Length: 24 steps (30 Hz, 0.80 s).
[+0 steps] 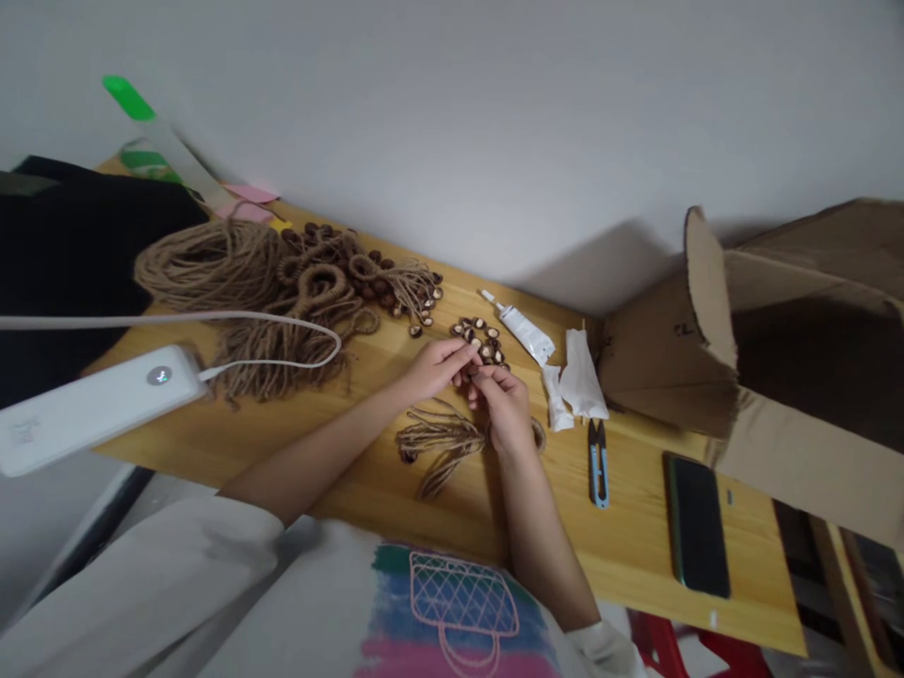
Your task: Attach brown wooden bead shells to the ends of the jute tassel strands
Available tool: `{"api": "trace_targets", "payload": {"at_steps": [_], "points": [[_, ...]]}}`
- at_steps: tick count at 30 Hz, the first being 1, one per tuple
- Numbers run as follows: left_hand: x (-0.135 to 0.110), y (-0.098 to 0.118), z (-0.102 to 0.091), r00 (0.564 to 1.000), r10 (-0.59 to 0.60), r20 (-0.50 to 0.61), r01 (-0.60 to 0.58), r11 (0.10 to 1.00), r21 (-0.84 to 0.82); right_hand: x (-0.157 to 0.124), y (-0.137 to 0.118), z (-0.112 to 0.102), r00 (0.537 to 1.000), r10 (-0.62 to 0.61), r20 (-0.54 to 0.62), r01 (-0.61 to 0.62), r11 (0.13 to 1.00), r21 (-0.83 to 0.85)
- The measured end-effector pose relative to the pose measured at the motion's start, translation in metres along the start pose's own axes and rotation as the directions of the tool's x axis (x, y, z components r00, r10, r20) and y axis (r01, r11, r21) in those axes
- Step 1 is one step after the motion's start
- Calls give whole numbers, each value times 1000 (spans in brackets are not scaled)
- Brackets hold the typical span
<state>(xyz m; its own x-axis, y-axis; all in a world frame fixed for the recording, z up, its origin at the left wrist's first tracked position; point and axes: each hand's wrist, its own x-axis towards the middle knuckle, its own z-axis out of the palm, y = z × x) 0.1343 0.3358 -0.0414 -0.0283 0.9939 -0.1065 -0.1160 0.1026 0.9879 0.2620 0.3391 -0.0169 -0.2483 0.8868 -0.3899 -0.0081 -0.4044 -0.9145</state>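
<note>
My left hand [439, 369] and my right hand [505, 400] meet over the middle of the table, thumbs and fingers pinched close together. What they hold is too small and hidden to make out. Just beyond the fingertips lies a cluster of small dark brown pieces with pale cut faces [492, 332], like halved nuts or seeds. Below the hands a bundle of brown jute cord [442, 438] spreads its loose strands on the wood, and part of it passes under my right hand. A white squeeze tube [526, 332] with a narrow nozzle lies to the right of the cluster.
Coiled jute cord [212, 262] and knotted cord pieces with brown beads [321, 282] are heaped at left. A white power bank [99, 407] with a cable is nearer. At right are white wrappers [583, 377], blue thread snips [599, 466], a phone [696, 523] and an open cardboard box [656, 348].
</note>
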Motion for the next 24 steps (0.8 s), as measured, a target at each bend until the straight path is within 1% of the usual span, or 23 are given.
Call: {"api": "trace_targets", "payload": {"at_steps": [3, 7, 24], "points": [[0, 0, 0, 1000, 13, 18, -13, 1000, -4, 0, 0, 0, 1000, 7, -4, -7, 1000, 1], [-1, 1, -1, 1000, -1, 18, 1, 1000, -13, 0, -1, 1, 1000, 9, -2, -9, 1000, -1], [0, 0, -2, 999, 21, 43, -23, 999, 29, -1, -3, 1, 1000, 0, -9, 0, 1000, 3]]}}
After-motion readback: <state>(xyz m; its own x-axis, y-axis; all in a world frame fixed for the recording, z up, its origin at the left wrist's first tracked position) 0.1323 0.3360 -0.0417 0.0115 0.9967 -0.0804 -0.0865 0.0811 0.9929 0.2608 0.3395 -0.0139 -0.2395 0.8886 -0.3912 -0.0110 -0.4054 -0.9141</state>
